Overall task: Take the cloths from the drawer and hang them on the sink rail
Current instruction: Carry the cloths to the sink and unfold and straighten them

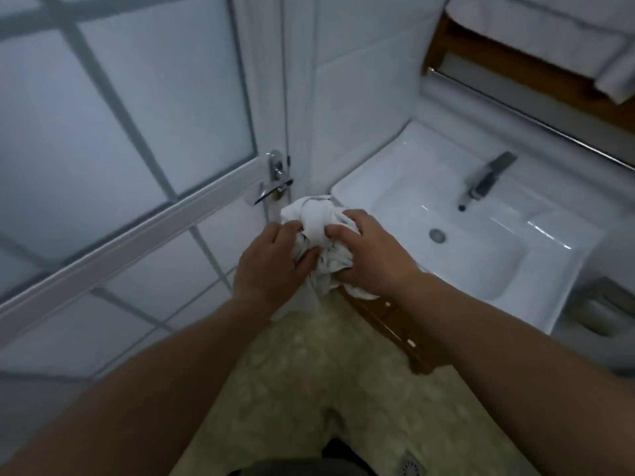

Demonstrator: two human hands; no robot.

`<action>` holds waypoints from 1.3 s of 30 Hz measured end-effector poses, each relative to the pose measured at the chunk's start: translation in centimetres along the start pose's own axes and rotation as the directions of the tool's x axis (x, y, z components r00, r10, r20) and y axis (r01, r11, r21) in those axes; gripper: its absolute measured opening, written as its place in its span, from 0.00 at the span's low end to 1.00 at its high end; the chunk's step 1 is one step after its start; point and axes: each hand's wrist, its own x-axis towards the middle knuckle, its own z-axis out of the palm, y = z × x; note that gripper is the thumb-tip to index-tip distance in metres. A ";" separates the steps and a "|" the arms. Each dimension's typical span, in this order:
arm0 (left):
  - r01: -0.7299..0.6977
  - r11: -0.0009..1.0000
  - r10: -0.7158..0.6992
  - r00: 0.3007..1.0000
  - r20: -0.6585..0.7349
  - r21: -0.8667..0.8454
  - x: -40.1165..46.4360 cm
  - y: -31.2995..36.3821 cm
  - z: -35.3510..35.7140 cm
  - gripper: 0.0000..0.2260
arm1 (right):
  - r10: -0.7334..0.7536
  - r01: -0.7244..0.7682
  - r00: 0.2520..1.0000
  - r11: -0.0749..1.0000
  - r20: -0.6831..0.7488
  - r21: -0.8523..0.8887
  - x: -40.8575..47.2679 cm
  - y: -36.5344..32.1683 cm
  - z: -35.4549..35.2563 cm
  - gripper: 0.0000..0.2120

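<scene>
Head view: bunched white cloth (321, 235) gripped by left hand (271, 262) and right hand (367, 252) beside sink (549, 290); carrying step, likely; next: shaking out, draping over rail (536, 120).

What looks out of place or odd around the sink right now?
Only the white cloth: it is a crumpled wad gripped by the left hand and right hand, not spread for hanging. The sink looks clean and undamaged.

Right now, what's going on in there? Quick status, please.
Both hands, left hand and right hand, gripping bunched white cloth. Not yet hung. Nothing blocking sink.
</scene>
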 end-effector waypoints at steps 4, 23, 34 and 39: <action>-0.180 0.984 0.180 0.982 0.049 0.000 6.1 3.8 2.9 0.21 | 0.103 -0.103 0.994 0.994 -0.021 -0.032 -1.2 5.7 -3.3 0.35; -0.734 0.638 0.767 0.634 0.100 -0.234 27.9 14.7 13.2 0.21 | 0.571 -0.645 0.736 0.755 -0.363 -0.119 -1.9 16.6 -11.6 0.32; -0.649 0.744 0.407 0.628 0.663 0.159 29.5 21.7 25.3 0.25 | 0.886 -0.884 0.462 0.463 0.034 -0.062 -8.1 30.5 -7.3 0.42; -0.643 0.745 0.292 0.554 0.780 0.177 28.6 22.1 28.7 0.25 | 0.921 -0.922 0.309 0.351 0.236 -0.163 -11.7 34.6 -5.7 0.37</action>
